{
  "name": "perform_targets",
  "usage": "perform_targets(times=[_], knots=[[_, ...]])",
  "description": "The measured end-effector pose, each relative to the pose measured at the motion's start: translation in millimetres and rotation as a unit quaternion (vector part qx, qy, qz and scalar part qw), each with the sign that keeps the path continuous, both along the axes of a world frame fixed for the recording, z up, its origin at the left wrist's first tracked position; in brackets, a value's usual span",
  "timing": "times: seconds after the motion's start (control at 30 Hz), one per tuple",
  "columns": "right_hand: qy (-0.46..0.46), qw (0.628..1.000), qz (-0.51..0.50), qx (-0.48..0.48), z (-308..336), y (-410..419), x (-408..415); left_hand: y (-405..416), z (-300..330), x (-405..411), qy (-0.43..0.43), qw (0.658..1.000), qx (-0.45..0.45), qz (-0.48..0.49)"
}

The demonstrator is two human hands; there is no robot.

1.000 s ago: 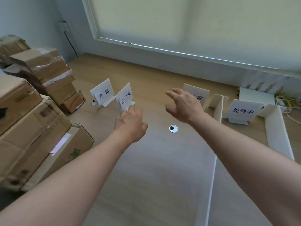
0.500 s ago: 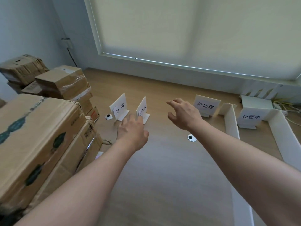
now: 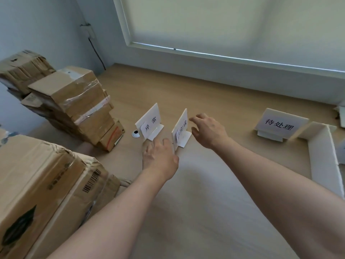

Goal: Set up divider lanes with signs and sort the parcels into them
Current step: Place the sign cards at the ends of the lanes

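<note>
Both hands reach toward the middle sign [image 3: 180, 128], which stands on the floor [image 3: 205, 202] turned nearly edge-on to the camera, its face running away from the person. The left hand [image 3: 160, 159] sits just short of the sign's near edge, at its base, fingers extended; whether they touch it cannot be told. The right hand [image 3: 209, 130] hovers just right of the sign, fingers spread and loosely curved, holding nothing. The left hand is the nearer. Another sign [image 3: 149, 122] stands just to the left, a third sign [image 3: 280, 126] well apart to the right, beside a white divider [image 3: 321, 157]. Parcels [image 3: 74, 101] remain stacked at left, unsorted. Judgement: the middle sign needs turning or moving.
</note>
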State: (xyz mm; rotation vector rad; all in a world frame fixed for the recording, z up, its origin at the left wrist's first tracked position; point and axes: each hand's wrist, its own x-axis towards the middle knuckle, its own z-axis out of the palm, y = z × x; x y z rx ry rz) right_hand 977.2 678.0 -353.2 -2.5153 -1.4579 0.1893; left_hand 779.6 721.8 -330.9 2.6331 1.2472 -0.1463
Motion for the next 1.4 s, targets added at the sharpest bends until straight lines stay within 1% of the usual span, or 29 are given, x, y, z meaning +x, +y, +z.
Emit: perform_targets(times=[0.17,0.33,0.47,0.57,0.63,0.83,1.0,1.2,1.27,1.4], knots=[[0.018,1.000,0.009,-0.013,-34,48,12,30,-20,12,0.013,1.000,-0.003,0.023],[-0.039,0.996,0.063,-0.045,-70,82,22,50,-43,20,0.021,0.999,-0.012,0.033],[-0.100,0.993,0.060,-0.026,-81,86,23,56,-56,17,0.033,0.999,-0.011,0.028],[-0.094,0.995,0.043,-0.014,-77,80,19,59,-58,14,0.030,0.999,-0.005,0.037],[-0.106,0.994,0.031,-0.021,-70,71,15,57,-54,10,0.032,0.999,-0.001,0.033],[-0.119,0.992,-0.002,-0.047,-16,22,-9,28,-14,1,0.003,1.000,0.006,-0.001],[-0.148,0.987,-0.037,-0.048,42,-38,-46,-9,37,-16,-0.056,0.997,0.021,-0.045],[-0.181,0.976,-0.114,-0.053,111,-128,-122,-68,101,-64,-0.110,0.985,0.044,-0.124],[-0.179,0.971,-0.150,-0.062,134,-160,-154,-89,115,-87,-0.128,0.977,0.058,-0.157],[-0.185,0.957,-0.211,-0.076,177,-222,-211,-137,138,-132,-0.134,0.956,0.081,-0.249]])
